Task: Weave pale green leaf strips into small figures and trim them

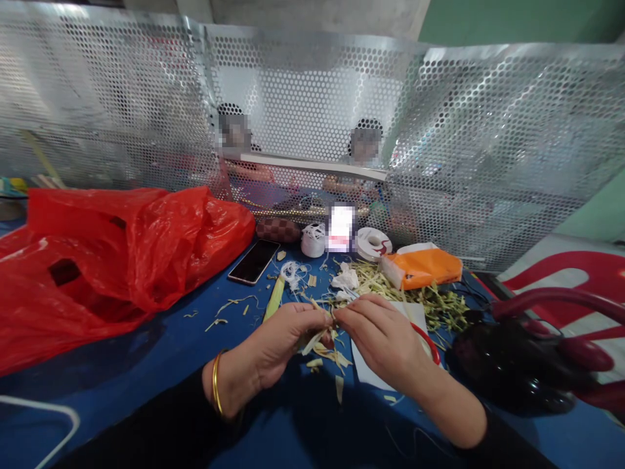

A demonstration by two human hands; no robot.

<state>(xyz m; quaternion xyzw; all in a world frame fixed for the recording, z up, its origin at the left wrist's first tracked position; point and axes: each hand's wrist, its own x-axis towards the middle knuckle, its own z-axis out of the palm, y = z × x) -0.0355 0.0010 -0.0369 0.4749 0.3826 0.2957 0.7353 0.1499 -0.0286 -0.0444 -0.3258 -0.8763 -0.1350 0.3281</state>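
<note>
My left hand (286,335), with a gold bangle at its wrist, has thumb and fingers pinched on a pale plant strip (312,342) that looks like dried husk. The fingertips of my right hand (383,335) close on the same small bundle from the other side; the exact grip is hidden. Loose husk scraps (339,389) lie on the blue tabletop (273,417) beneath. Under my right hand is a white sheet (364,365), with a red curved loop (430,344) beside the wrist. A yellow-green leaf piece (275,298) lies beyond my left hand.
A red plastic bag (161,241) covers the left side. Behind are a phone (254,262), string ball (313,242), lit screen (340,228) and ribbon spool (374,244). An orange packet (422,268) rests on dried stems (446,306). A dark-handled object (508,365) stands right; perforated metal (312,98) fences the back.
</note>
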